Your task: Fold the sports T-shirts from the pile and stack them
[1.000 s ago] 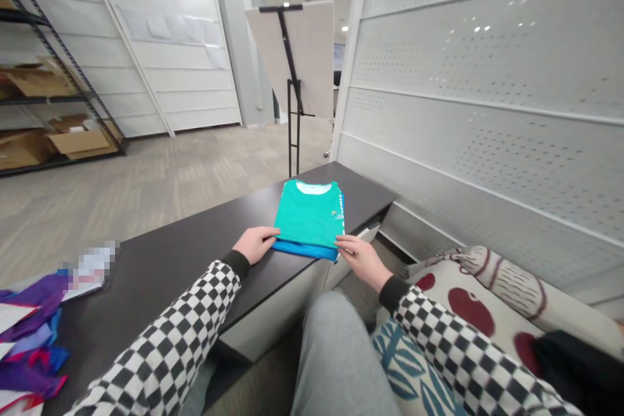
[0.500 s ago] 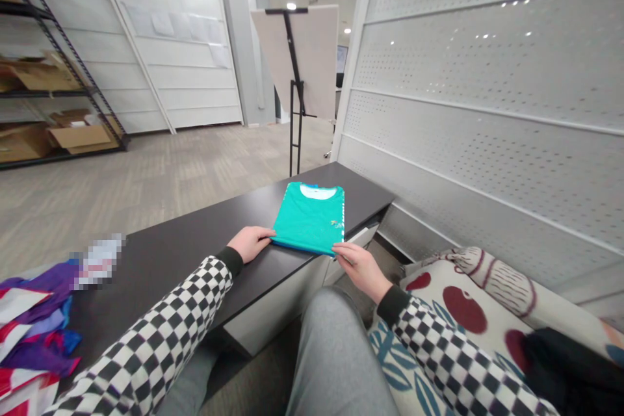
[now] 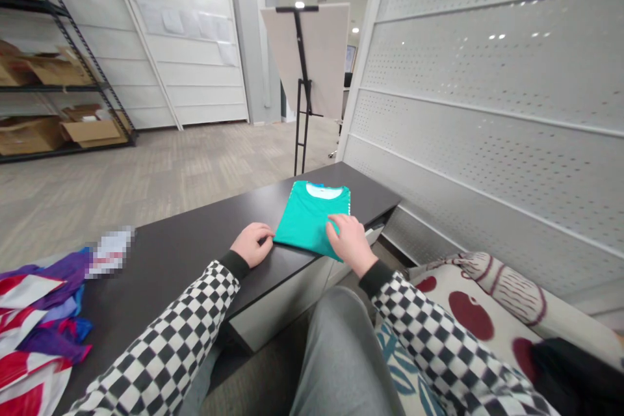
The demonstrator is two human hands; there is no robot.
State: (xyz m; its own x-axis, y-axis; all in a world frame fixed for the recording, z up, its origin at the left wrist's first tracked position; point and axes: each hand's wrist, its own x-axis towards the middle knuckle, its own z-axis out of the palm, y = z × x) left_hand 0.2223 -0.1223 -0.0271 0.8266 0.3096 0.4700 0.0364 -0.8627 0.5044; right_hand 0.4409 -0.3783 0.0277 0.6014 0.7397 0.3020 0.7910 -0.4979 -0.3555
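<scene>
As the head camera looks down, a folded teal T-shirt (image 3: 309, 218) lies flat on the dark bench (image 3: 190, 250), the open left hand (image 3: 252, 244) resting just beside its edge, the right hand (image 3: 350, 242) spread on its corner gripping nothing, and crumpled colourful cloth (image 3: 39, 325) heaped far left.

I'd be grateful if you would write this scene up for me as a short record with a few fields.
Left hand: left hand resting on the dark counter, beside the shirt
Right hand: right hand lying on the shirt's right side, not gripping it
Main item: folded teal T-shirt, collar pointing away from the person
On the counter: pile of red, white and purple cloth at the left
Beside the counter: patterned cushion at the right
</scene>
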